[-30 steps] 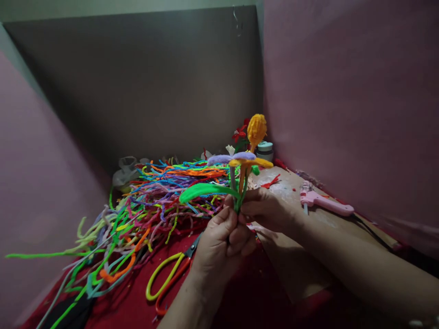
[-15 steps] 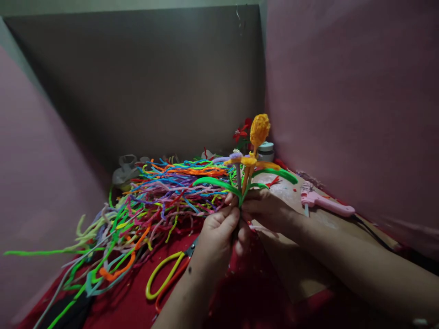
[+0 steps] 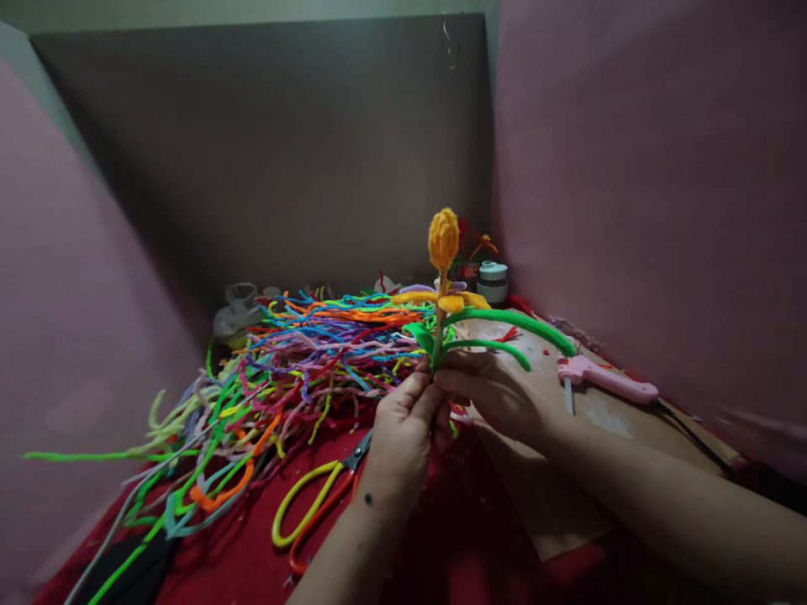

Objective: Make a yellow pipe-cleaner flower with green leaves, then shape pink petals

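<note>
Both hands pinch the stem of a pipe-cleaner flower held upright above the table. It has a fuzzy orange head, small yellow and purple petals below, and long green leaves arching to the right. My left hand grips the stem's lower end from the left. My right hand holds the stem just under the leaves from the right. The stem's bottom is hidden between my fingers.
A big heap of many-coloured pipe cleaners covers the red cloth at left. Yellow-and-orange scissors lie below my left hand. A pink glue gun lies on a brown board at right. A small jar stands in the back corner. Pink walls close both sides.
The flower has been turned in my fingers: the green leaves swung from the left side to the right, and the orange head shifted a little left. Both hands stayed on the stem.
</note>
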Available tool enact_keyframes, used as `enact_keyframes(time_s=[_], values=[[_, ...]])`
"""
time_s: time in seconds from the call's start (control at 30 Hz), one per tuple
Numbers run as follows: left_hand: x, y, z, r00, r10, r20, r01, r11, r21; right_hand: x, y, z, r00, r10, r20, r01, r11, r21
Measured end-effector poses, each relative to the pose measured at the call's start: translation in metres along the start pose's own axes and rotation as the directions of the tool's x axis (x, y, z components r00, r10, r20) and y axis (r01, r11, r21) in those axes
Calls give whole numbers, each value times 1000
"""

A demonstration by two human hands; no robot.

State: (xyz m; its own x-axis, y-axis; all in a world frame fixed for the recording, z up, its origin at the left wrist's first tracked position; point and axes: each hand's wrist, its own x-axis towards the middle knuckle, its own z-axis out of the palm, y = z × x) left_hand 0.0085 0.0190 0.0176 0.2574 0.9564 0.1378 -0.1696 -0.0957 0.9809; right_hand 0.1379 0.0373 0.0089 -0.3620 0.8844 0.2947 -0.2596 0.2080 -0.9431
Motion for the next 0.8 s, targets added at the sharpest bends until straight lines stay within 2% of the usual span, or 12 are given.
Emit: enact_keyframes(time_s=[0.17, 0.37, 0.43, 0.53, 0.63, 0.73, 0.8], values=[[0, -1, 1, 989, -104, 106, 133, 938, -320, 3, -3, -8, 996, -76, -47, 72, 995, -72], [-1, -4, 0, 960, -110, 259, 228, 844, -486, 8, 7, -24, 994, -112, -12, 106, 968, -227], [-1, -6, -1, 944, -105, 312, 266, 803, -533, 9, 11, -27, 994, -104, 33, 109, 974, -199], [-2, -8, -2, 915, -91, 392, 321, 753, -574, 10, 15, -26, 987, -68, 144, 72, 997, -27], [-2, -9, -3, 893, -79, 442, 356, 726, -589, 9, 16, -23, 982, -45, 186, 33, 997, 65], [-2, -8, -4, 895, -79, 439, 341, 757, -557, 7, 15, -20, 990, -72, 124, 71, 997, 16], [-1, -7, -4, 908, -96, 408, 313, 803, -507, 6, 15, -18, 991, -127, 29, 128, 990, -53]])
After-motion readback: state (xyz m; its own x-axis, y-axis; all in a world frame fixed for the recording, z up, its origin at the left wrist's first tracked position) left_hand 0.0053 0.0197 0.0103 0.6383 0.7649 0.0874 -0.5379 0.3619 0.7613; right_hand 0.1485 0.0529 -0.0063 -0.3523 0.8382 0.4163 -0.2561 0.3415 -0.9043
